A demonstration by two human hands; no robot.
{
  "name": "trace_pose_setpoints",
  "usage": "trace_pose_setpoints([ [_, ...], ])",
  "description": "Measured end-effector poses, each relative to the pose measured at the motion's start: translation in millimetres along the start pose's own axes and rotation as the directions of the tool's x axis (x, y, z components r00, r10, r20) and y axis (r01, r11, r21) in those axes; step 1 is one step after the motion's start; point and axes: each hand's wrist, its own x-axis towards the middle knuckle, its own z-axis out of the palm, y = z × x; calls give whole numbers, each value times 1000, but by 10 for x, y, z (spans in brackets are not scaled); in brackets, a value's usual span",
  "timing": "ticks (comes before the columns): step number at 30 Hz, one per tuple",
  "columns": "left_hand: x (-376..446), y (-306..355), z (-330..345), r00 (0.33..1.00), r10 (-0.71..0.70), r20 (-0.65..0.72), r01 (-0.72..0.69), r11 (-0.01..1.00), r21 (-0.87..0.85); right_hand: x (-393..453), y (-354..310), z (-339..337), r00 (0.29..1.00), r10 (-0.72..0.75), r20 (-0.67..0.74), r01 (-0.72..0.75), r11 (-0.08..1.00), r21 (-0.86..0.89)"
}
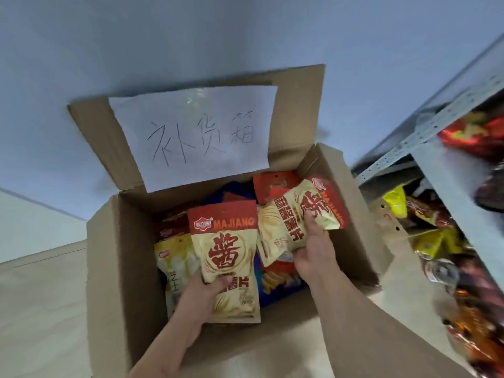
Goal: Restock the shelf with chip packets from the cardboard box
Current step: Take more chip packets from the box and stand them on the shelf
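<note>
Cream-and-red packets, one per hand, over the box (114, 268). Left hand (203, 289) clamps upright packet (227, 257), long axis away from fingers. Right hand (312, 251) pinches tilted packet (302, 214). Shelf (447, 192) lies right, nearer the right hand.

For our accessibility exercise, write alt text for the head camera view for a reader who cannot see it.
Two bare hands each hold a cream-and-red chip packet over an open cardboard box of snacks: left hand one upright, right hand one tilted. A handwritten paper sign covers the raised flap; a stocked shelf stands right.
</note>
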Motion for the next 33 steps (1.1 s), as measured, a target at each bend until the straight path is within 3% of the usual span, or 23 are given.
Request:
trace_pose_setpoints([
  [6, -862, 691, 704, 948, 136, 288, -199, 959, 202, -726, -1147, -970, 985, -169, -33, 170, 985, 39],
  [13, -2536, 783, 2005, 729, 188, 659, -494, 810, 316, -2203, -2051, -3134, 948, -305, -95, 299, 952, -71],
  [17, -3479, 523, 2826, 585, 149, 797, -533, 811, 240, -2908, -2409, -4219, 907, -382, -179, 364, 923, -123],
  [23, -4622, 295, 4148, 398, 178, 900, -731, 654, 194, -3880, -2984, -5736, 807, -512, -296, 492, 859, -145],
  [27, -5097, 263, 4957, 330, 149, 932, -758, 631, 167, -4188, -3284, -6476, 757, -557, -343, 541, 827, -150],
  [30, -5354, 245, 5579, 234, 104, 967, -781, 613, 123, -4346, -3523, -6928, 699, -587, -409, 591, 796, -131],
  [33, -5570, 240, 6170, 195, 92, 976, -802, 588, 105, -4460, -3735, -7379, 668, -585, -459, 595, 791, -142],
])
